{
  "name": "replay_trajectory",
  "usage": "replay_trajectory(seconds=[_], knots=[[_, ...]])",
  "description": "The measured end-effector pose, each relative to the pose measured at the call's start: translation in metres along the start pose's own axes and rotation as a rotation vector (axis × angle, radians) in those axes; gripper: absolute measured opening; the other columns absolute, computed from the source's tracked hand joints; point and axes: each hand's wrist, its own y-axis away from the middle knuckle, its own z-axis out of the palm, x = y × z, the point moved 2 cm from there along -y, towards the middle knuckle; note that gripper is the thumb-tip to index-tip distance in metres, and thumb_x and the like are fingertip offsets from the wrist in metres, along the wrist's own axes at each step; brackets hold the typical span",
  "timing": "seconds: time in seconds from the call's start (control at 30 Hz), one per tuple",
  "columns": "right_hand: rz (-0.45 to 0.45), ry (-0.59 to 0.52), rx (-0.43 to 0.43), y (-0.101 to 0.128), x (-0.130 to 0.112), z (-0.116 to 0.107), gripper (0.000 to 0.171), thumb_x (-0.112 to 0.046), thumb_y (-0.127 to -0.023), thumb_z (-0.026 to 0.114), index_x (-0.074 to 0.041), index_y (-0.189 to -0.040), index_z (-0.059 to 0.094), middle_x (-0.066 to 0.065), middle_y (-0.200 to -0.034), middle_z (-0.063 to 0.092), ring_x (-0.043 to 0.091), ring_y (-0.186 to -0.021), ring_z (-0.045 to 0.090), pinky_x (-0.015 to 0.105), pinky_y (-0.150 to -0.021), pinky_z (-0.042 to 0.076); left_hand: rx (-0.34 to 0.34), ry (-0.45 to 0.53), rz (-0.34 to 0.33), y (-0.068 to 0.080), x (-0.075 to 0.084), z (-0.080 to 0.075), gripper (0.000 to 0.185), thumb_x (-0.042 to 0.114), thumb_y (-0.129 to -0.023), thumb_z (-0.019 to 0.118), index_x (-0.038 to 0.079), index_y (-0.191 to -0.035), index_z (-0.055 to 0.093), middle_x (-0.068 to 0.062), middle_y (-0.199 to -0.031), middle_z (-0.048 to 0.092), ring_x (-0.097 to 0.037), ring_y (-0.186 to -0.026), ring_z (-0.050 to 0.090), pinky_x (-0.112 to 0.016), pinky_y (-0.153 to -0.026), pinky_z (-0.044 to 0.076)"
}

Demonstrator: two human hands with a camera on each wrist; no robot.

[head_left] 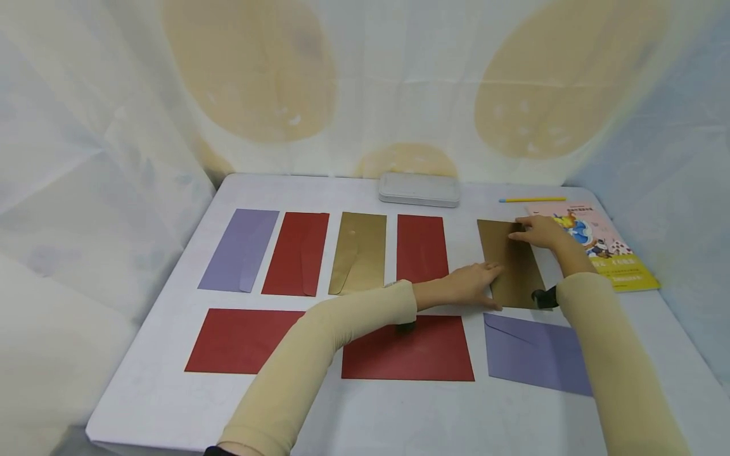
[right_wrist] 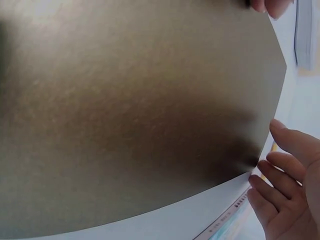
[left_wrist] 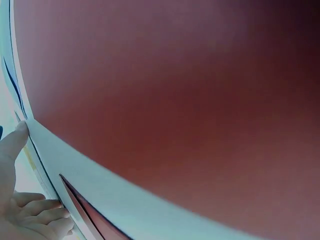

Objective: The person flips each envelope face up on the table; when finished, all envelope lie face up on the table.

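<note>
A gold envelope [head_left: 510, 272] lies on the table between both hands, plain face up. My left hand [head_left: 464, 285] is at its left edge, fingers stretched out and thumb near the lower left corner. At the upper right corner is my right hand [head_left: 542, 232]; in the right wrist view its extended fingers [right_wrist: 282, 182] stand right at the edge. Beneath the left forearm lies a red envelope [head_left: 407, 354], which fills much of the left wrist view. A purple envelope [head_left: 530, 354] sits just below the gold one, partly hidden by the right sleeve.
To the left, a back row holds a purple envelope [head_left: 239, 250], a red one [head_left: 296, 253], another gold one [head_left: 359, 250] and a red one [head_left: 422, 247]. Another red envelope [head_left: 239, 342] lies front left. Farther back are a grey case [head_left: 419, 189], a pencil [head_left: 533, 199] and a booklet [head_left: 621, 263].
</note>
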Motion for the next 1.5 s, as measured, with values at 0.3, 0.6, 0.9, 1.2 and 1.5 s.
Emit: replay_trajectory(seconds=[0.3,0.6,0.9,1.2,1.5], knots=[[-0.026,-0.009,0.014,0.002,0.003,0.001,0.063,-0.029,-0.097,0.057,0.014,-0.139,0.036,0.042,-0.131,0.041,0.057,-0.118,0.041,0.065,-0.097,0.032,0.029,-0.084,-0.006,0.0,0.002,-0.004,0.078,0.048,-0.081,0.073,0.007,-0.141,0.044,0.001,-0.11,0.065,-0.007,-0.094,0.061,-0.019,-0.077,0.047],[-0.053,-0.032,0.013,0.009,0.003,0.001,0.063,-0.029,-0.097,0.056,0.013,-0.139,0.036,0.04,-0.134,0.04,0.056,-0.121,0.038,0.065,-0.099,0.029,0.018,-0.171,-0.019,0.001,0.005,0.001,0.075,0.045,-0.08,0.07,0.004,-0.139,0.047,0.002,-0.112,0.063,-0.006,-0.088,0.061,-0.021,-0.067,0.05],[-0.083,-0.019,0.028,0.014,0.006,0.0,0.062,-0.03,-0.098,0.054,0.013,-0.14,0.036,0.041,-0.134,0.04,0.057,-0.122,0.036,0.065,-0.1,0.029,0.045,-0.208,-0.013,0.007,0.006,0.003,0.07,0.042,-0.084,0.064,0.0,-0.138,0.05,-0.008,-0.132,0.056,-0.014,-0.111,0.059,-0.024,-0.073,0.052],[-0.062,-0.044,0.017,0.017,0.005,0.001,0.063,-0.03,-0.098,0.053,0.012,-0.141,0.034,0.04,-0.137,0.035,0.057,-0.126,0.031,0.066,-0.101,0.026,0.077,-0.112,-0.039,0.015,-0.002,0.003,0.069,0.039,-0.09,0.059,-0.002,-0.143,0.043,-0.011,-0.141,0.05,-0.015,-0.119,0.055,-0.02,-0.079,0.05],[-0.078,-0.029,0.0,0.017,0.004,-0.001,0.066,-0.032,-0.098,0.053,0.014,-0.141,0.033,0.039,-0.139,0.034,0.058,-0.126,0.03,0.066,-0.101,0.026,0.1,-0.082,-0.049,0.021,-0.006,0.001,0.061,0.037,-0.096,0.049,-0.001,-0.144,0.042,-0.011,-0.143,0.047,-0.015,-0.129,0.047,-0.02,-0.092,0.045]])
